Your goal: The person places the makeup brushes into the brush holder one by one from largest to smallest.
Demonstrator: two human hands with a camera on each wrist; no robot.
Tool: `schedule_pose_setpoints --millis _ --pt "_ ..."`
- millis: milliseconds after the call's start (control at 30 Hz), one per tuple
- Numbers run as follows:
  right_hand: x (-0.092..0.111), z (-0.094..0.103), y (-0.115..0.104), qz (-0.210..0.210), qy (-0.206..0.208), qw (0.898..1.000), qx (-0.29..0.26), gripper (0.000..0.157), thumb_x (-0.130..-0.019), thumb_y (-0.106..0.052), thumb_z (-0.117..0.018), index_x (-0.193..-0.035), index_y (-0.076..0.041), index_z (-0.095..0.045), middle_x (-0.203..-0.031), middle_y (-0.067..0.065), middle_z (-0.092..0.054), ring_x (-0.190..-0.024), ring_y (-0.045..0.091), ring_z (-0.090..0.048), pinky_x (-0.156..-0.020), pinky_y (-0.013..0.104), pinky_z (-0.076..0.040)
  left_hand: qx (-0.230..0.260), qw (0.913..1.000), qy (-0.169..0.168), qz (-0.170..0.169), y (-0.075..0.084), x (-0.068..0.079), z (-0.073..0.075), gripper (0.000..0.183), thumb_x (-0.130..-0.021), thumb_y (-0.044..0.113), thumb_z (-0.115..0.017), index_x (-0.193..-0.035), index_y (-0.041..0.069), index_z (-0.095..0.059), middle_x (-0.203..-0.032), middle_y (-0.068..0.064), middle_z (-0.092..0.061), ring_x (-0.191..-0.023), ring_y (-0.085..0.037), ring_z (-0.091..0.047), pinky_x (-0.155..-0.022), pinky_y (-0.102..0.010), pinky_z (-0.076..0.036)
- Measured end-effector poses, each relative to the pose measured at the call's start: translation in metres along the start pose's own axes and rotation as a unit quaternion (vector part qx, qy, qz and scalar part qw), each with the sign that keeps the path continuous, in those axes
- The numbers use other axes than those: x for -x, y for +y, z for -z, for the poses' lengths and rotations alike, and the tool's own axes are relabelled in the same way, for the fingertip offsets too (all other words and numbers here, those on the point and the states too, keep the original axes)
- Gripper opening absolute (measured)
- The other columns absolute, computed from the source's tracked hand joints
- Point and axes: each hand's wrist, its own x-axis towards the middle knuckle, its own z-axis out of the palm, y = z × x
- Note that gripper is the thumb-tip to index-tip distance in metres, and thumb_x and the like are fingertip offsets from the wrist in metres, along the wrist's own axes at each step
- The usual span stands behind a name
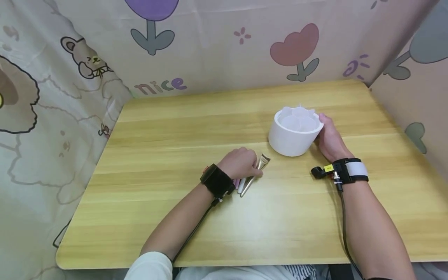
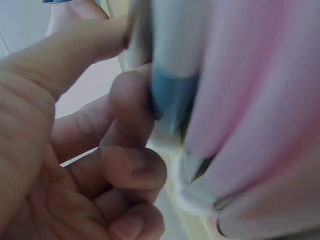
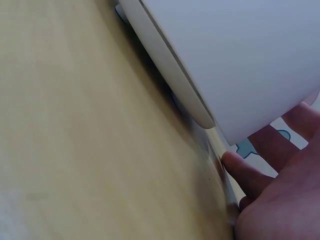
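In the head view my left hand (image 1: 240, 163) is low over the table beside a small bunch of makeup brushes. Its thumb and forefinger pinch a slim gold-toned brush (image 1: 247, 186). Pink-handled brushes (image 2: 240, 85) and a white-handled brush (image 2: 181, 37) fill the right of the left wrist view; the hand hides part of the bunch. To the right stands a round white organizer (image 1: 291, 142) with clear dividers (image 1: 299, 118) inside. My right hand (image 1: 330, 138) holds its right side, thumb near the rim. Fingers (image 3: 270, 142) bend against its wall in the right wrist view.
The wooden table (image 1: 168, 155) runs back to a printed curtain (image 1: 217, 50), which also hangs along the left and right sides. Black camera straps circle both wrists, and a cable (image 1: 344, 229) trails down from the right one.
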Motion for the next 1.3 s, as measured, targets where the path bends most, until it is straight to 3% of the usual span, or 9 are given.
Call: schedule_pose_setpoints --millis 233,467,633,767,900,1300 --pt "0.007 0.002 0.002 0.012 0.007 1.000 -0.017 0.053 -0.103 -0.046 -0.026 -0.134 -0.009 -0.048 -0.130 0.003 -0.043 -0.123 0.014 -0.032 -0.107 0.035 -0.010 -0.051 0.9984 0.015 -0.018 0.006 0.000 0.002 0.044 -0.081 0.038 -0.071 -0.054 0.017 -0.045 -0.049 0.009 -0.032 -0.039 -0.007 -0.042 -0.036 -0.019 -0.033" --pt "0.011 0.004 0.001 -0.002 0.010 1.000 -0.008 0.053 -0.103 -0.047 -0.024 -0.134 -0.010 -0.047 -0.125 0.002 -0.044 -0.121 0.014 -0.032 -0.108 0.039 -0.008 -0.099 0.9936 0.053 -0.017 0.013 -0.003 -0.001 0.043 -0.080 0.037 -0.072 -0.055 0.018 -0.043 -0.052 0.008 -0.028 -0.046 -0.007 -0.032 -0.040 -0.021 -0.025" --pt "0.010 0.003 0.000 -0.004 0.011 1.000 -0.008 0.053 -0.102 -0.048 -0.026 -0.132 -0.010 -0.048 -0.124 0.002 -0.045 -0.121 0.014 -0.033 -0.108 0.038 -0.008 -0.101 0.9919 0.075 -0.016 0.018 -0.003 -0.004 0.045 -0.082 0.036 -0.072 -0.055 0.017 -0.042 -0.053 0.007 -0.027 -0.047 -0.007 -0.029 -0.039 -0.021 -0.024" --pt "0.008 0.001 -0.001 0.000 0.009 1.000 -0.008 0.053 -0.102 -0.048 -0.027 -0.131 -0.010 -0.048 -0.123 0.002 -0.045 -0.120 0.014 -0.032 -0.107 0.038 -0.008 -0.097 0.9912 0.089 -0.012 0.020 -0.001 -0.009 0.042 -0.083 0.034 -0.072 -0.057 0.017 -0.043 -0.054 0.007 -0.029 -0.047 -0.007 -0.032 -0.043 -0.025 -0.030" --pt "0.007 0.000 -0.001 0.002 0.010 1.000 -0.006 0.052 -0.102 -0.047 -0.027 -0.130 -0.009 -0.049 -0.122 0.002 -0.045 -0.120 0.014 -0.033 -0.107 0.037 -0.008 -0.107 0.9885 0.103 -0.026 0.022 0.000 -0.012 0.037 -0.084 0.027 -0.069 -0.059 0.017 -0.044 -0.055 0.006 -0.031 -0.048 -0.008 -0.034 -0.044 -0.027 -0.030" --pt "0.001 -0.006 0.001 -0.003 0.009 1.000 -0.004 0.051 -0.102 -0.047 -0.026 -0.129 -0.011 -0.051 -0.122 0.002 -0.047 -0.120 0.014 -0.035 -0.104 0.034 -0.015 -0.113 0.9866 0.106 -0.052 0.021 0.005 -0.016 0.028 -0.085 0.009 -0.059 -0.061 0.016 -0.047 -0.058 0.004 -0.039 -0.050 -0.009 -0.037 -0.038 -0.020 -0.030"
